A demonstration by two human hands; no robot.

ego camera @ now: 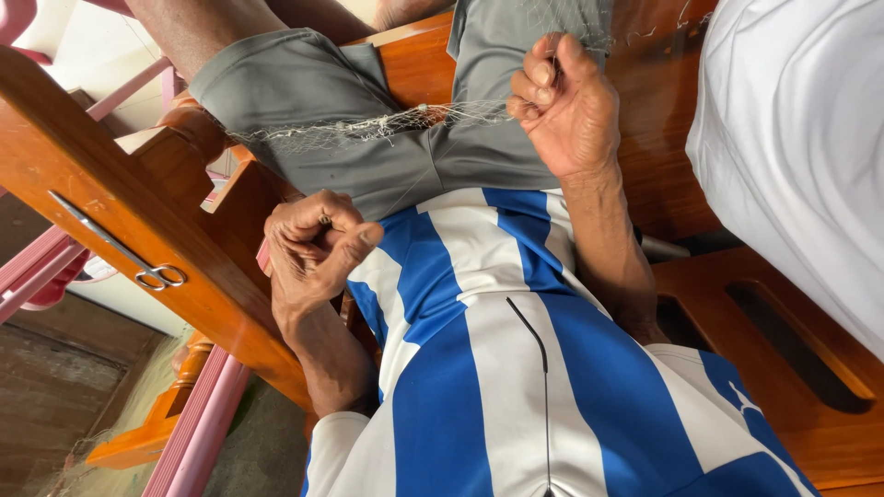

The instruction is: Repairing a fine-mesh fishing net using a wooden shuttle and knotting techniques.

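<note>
Thin pale net line (368, 127) runs roughly left-right across grey shorts (368, 156) at upper centre, its right end pinched in closed right hand (562, 106), while left hand (313, 248), lower left and well apart, pinches a small dark tool (324, 220).

A thin fishing net (368, 124) stretched across the lap between both hands, blocking passage there; a wooden armrest (110, 198) with scissors (120, 248) hemmed the side.
</note>
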